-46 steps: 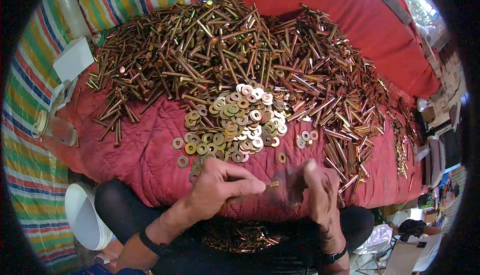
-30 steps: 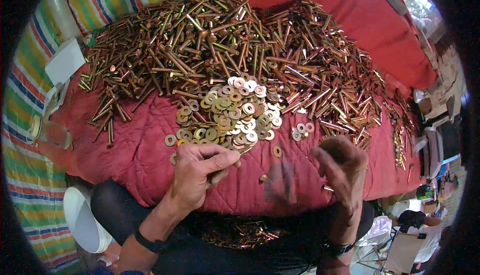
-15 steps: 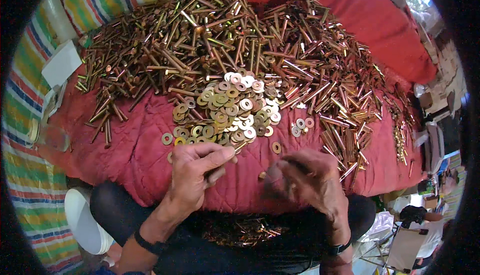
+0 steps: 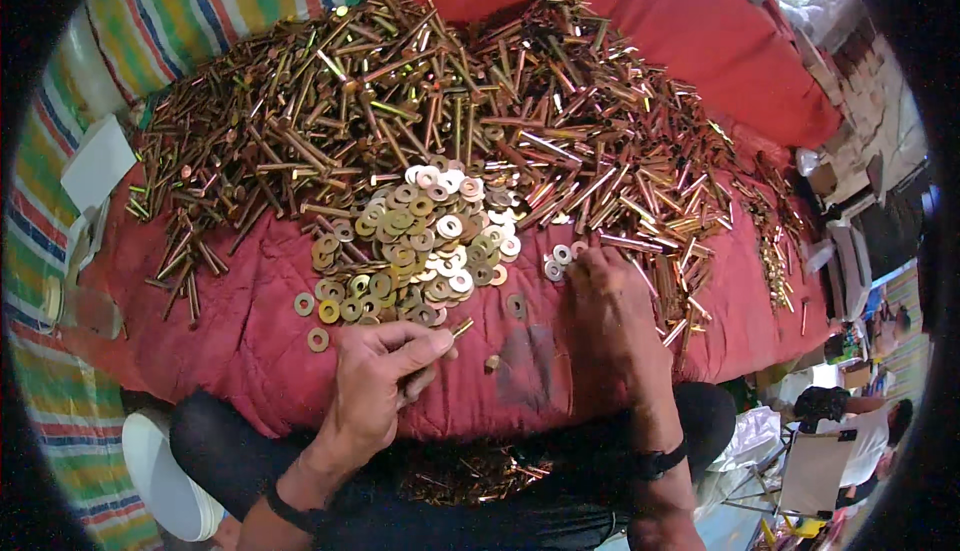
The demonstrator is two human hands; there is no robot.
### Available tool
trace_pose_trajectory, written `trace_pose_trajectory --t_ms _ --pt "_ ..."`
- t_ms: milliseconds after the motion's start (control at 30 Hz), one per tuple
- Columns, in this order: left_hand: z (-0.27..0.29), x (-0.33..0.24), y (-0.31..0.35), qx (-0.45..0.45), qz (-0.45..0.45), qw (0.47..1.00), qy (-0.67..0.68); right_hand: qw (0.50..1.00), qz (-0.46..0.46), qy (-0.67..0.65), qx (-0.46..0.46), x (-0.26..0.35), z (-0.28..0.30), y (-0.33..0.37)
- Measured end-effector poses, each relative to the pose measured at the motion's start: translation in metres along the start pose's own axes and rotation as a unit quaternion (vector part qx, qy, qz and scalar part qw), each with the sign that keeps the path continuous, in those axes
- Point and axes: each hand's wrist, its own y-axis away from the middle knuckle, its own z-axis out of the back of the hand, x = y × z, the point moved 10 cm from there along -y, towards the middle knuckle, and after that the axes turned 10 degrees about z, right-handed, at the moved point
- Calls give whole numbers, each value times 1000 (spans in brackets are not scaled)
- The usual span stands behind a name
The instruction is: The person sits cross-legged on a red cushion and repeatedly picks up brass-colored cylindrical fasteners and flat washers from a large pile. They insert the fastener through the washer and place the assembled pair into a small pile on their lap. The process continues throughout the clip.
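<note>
My left hand [image 4: 385, 376] is closed in a pinch on a brassy bolt [image 4: 462, 328], whose end sticks out past thumb and forefinger toward the right. My right hand [image 4: 620, 321] reaches away over the red cloth, its fingertips beside a few loose washers [image 4: 554, 270]. Those fingers are bunched and partly hidden, so whether they grip anything does not show. A heap of flat washers [image 4: 400, 241] lies just beyond my left hand. Between the hands are a single washer [image 4: 516, 306] and a small brassy piece [image 4: 492, 362].
A large pile of long bolts [image 4: 300, 121] spreads behind the washers and down the right side. Everything rests on a red quilted cloth [image 4: 250, 301]. More metal pieces [image 4: 475, 476] lie low between my legs. A white bucket [image 4: 160, 476] stands at the left; a person [image 4: 870, 441] is at far right.
My right hand has moved forward from the near cloth to the loose washers. The left hand keeps its pinch on the bolt. The whole view has shifted slightly.
</note>
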Motion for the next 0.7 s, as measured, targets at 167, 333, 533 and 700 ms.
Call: trace_pose_trajectory --t_ms 167,333,533,700 --pt "0 -1 1 -11 -20 1000 2 999 -23 -32 11 -3 -4 1" --pt "-2 -1 -1 7 -34 999 6 998 -6 -39 43 0 -7 -6" --pt "0 2 -2 6 -30 999 16 996 38 -79 26 5 0 -5" --pt "-1 3 -2 12 -20 1000 13 999 0 13 35 2 -5 -6"
